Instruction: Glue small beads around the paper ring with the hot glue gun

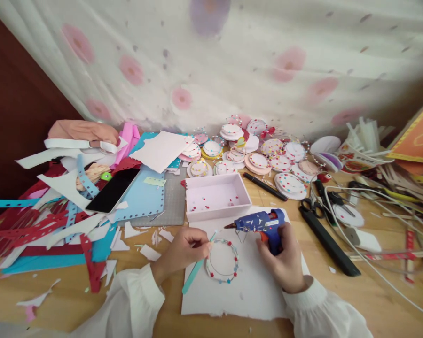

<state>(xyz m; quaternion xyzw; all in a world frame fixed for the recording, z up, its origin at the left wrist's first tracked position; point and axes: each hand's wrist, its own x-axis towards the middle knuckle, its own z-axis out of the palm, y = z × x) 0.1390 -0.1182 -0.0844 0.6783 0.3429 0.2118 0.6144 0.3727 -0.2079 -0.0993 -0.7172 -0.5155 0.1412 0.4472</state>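
Note:
My right hand (284, 263) is wrapped round the handle of a blue hot glue gun (255, 220) with an orange trigger. Its nozzle points left, above the white sheet (257, 295). The fingers of my left hand (188, 249) pinch a slim teal tool (194, 276) that slants across the sheet's left edge; its exact kind is unclear. Right beside those fingertips, a wreath-like ring (237, 267) dotted with red and blue stars and pale beads lies on the sheet. Whether the tool touches the ring cannot be made out.
Behind the sheet stands a pale pink box (215, 213) holding small red pieces. Several beaded discs (291, 185) pile up at the back. Paper scraps and a phone (114, 190) cover the left. Scissors (312, 209), a black cutter (327, 241) and a white cable (366, 270) lie right.

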